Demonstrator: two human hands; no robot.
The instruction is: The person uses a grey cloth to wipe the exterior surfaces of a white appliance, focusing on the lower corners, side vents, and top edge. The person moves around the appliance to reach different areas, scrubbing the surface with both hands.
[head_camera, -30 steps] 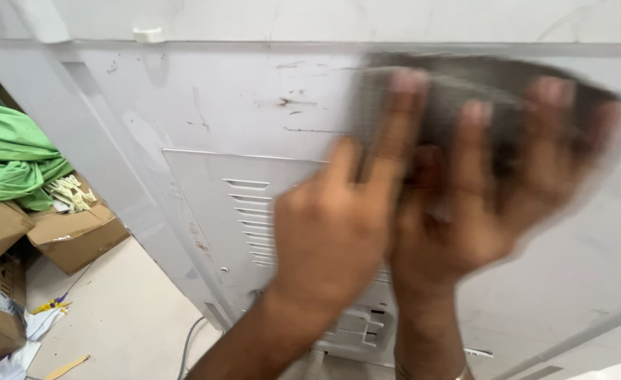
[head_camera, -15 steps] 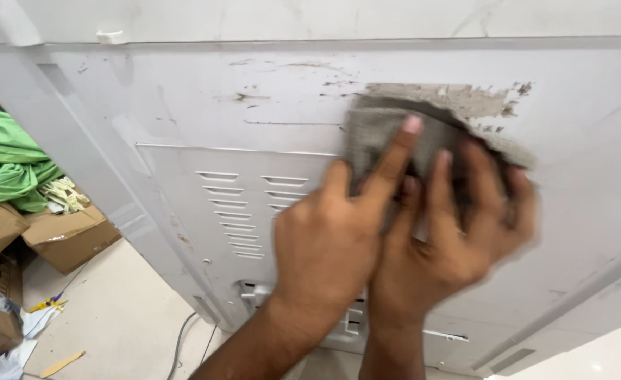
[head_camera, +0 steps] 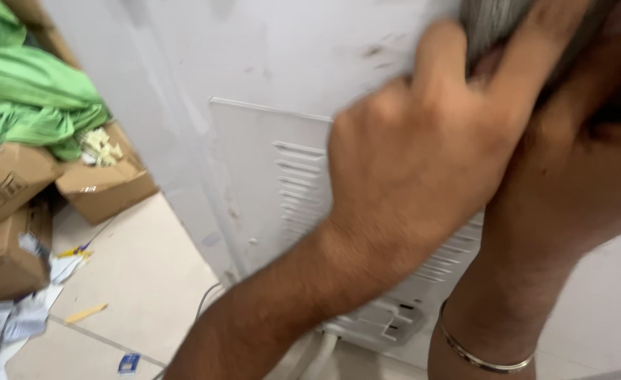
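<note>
Since half a second ago my view has closed in and swung right: both hands now fill the upper right, and the scuffed patch I saw beside the cloth is out of view, so I judge the rubbing goes on over the same stretch of the white appliance panel (head_camera: 268, 63). My left hand (head_camera: 423, 148) lies flat over the grey cloth (head_camera: 497, 24), fingers pressing it to the panel; my right hand (head_camera: 578, 162), bangle (head_camera: 479, 355) at the wrist, backs it from the right, fingers closed on the cloth. The cloth sits at the panel's top right, bunched; its long axis I cannot tell. Vent slots (head_camera: 300, 183) run below.
</note>
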